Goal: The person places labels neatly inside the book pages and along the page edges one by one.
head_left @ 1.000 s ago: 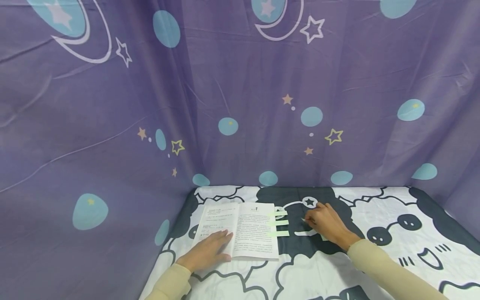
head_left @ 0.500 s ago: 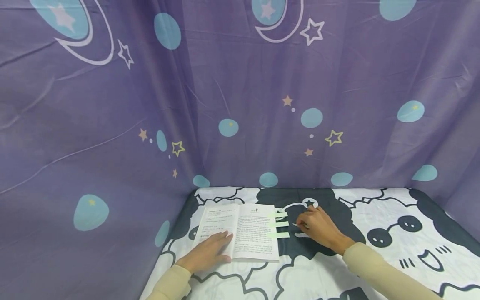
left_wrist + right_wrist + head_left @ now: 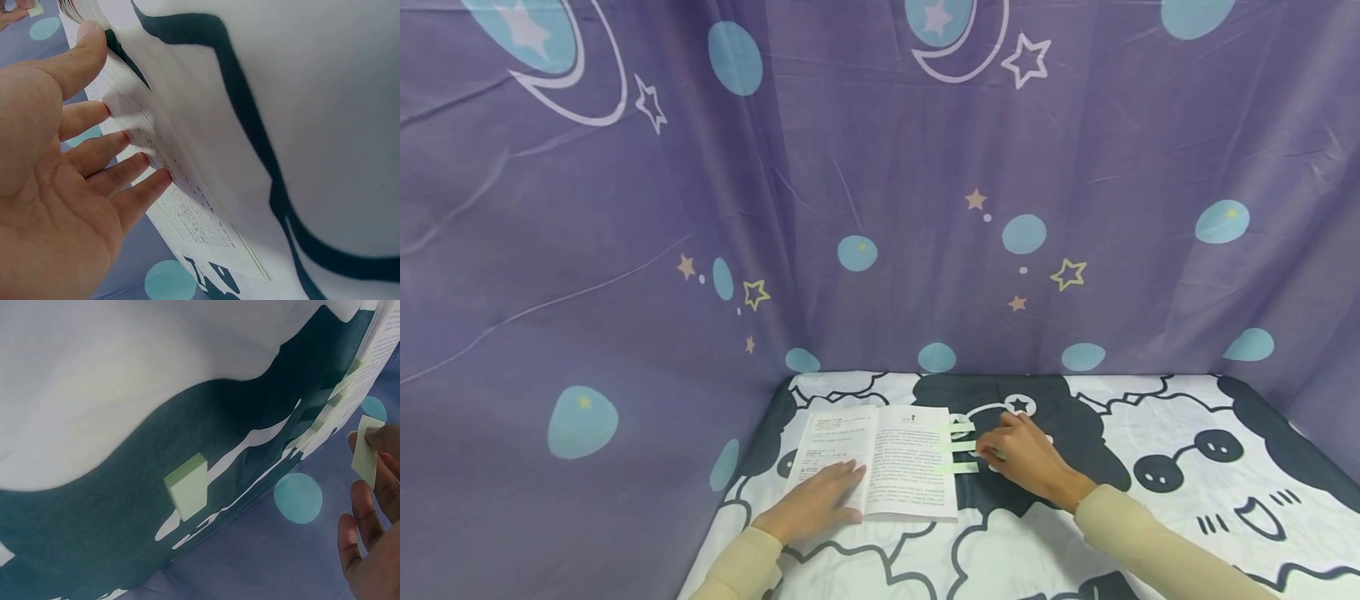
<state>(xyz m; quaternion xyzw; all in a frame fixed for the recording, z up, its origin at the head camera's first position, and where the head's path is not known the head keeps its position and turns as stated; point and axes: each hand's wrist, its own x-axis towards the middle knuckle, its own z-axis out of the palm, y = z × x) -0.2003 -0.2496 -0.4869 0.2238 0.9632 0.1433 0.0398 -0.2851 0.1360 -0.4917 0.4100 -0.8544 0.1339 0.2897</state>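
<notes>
An open book (image 3: 913, 487) with printed pages lies on the bedding. My left hand (image 3: 820, 500) rests on its left page, fingers extended; the left wrist view shows the fingertips touching the paper. To the right of the book, my right hand (image 3: 1026, 454) pinches a pale green sticky note (image 3: 364, 453) between thumb and finger. Several pale green sticky tabs (image 3: 962, 447) stick out from the right page's edge, close to the right fingertips. A small pad of sticky notes (image 3: 189, 490) lies on the dark part of the cloth below the right hand.
Black and white cartoon bedding (image 3: 1150, 533) covers the surface. A purple curtain (image 3: 895, 208) with moons and stars hangs behind it and along the left side.
My right hand has moved left toward the book's right edge, carrying the sticky note. The left hand has stayed in place on the page.
</notes>
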